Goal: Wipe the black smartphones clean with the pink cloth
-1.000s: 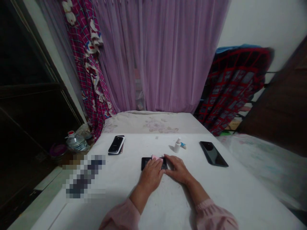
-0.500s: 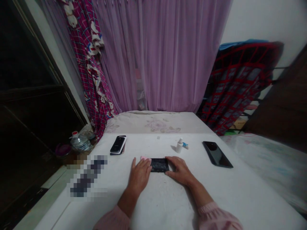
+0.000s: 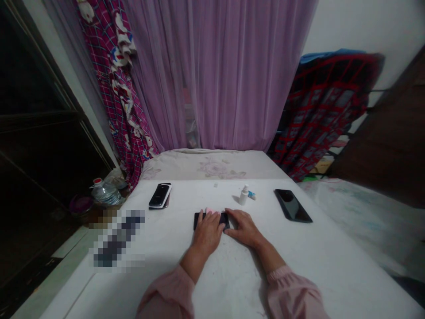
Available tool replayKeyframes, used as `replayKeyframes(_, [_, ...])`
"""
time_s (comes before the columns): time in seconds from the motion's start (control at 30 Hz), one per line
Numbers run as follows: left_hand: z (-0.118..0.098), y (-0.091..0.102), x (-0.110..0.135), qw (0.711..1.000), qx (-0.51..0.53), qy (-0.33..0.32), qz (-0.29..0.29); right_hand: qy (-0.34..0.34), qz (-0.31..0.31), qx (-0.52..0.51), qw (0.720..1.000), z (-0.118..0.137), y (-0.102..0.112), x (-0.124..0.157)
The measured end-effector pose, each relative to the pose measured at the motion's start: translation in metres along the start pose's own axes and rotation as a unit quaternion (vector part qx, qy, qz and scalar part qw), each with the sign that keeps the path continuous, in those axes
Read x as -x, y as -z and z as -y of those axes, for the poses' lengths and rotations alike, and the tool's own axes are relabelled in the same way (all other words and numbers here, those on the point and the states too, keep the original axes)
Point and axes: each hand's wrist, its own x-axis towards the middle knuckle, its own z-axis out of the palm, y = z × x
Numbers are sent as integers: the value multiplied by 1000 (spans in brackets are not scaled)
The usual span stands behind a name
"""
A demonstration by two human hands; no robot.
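Note:
A black phone [image 3: 198, 218] lies sideways on the white table, its middle covered by my left hand [image 3: 207, 230]. Under those fingers a small pink cloth [image 3: 210, 210] is pressed to the screen; only its upper edge shows. My right hand [image 3: 244, 228] grips the phone's right end between thumb and fingers, keeping it flat. Beyond my hands stands a white spray bottle [image 3: 244, 195], with a small blue and white packet [image 3: 252, 195] beside it.
Stacked phones [image 3: 160, 196] lie at the table's left, above a pixelated patch [image 3: 119, 239]. A dark tablet [image 3: 292, 206] rests on the right. A water jug [image 3: 105, 193] stands beyond the left edge; purple curtains [image 3: 229, 79] hang behind.
My left hand has slid right along the phone with the pink cloth, uncovering the phone's left end. My right hand keeps its grip on the right end. The view has shifted slightly.

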Motion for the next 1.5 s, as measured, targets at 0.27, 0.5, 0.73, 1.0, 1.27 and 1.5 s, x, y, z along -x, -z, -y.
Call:
replayKeyframes(0.27, [-14,-1,-10,999,17,-15,43,4,-9,11,1000,1,-2,-1])
replayKeyframes(0.5, [-8,5,1,997,31,-67,31,-4,15,-1,1000,2,2,-1])
replayKeyframes(0.73, [-5,12,25,996,35,-75,33,-18,18,-2,1000,2,4,0])
replayKeyframes(1.0, [19,25,47,998,12,-60,19,-7,17,-5,1000,6,7,-1])
replayKeyframes(1.27, [46,26,63,999,-21,-30,-15,-23,31,-18,999,8,8,-1])
replayKeyframes(1.5, [43,21,64,997,-66,-39,-23,-22,17,-13,1000,6,6,-2])
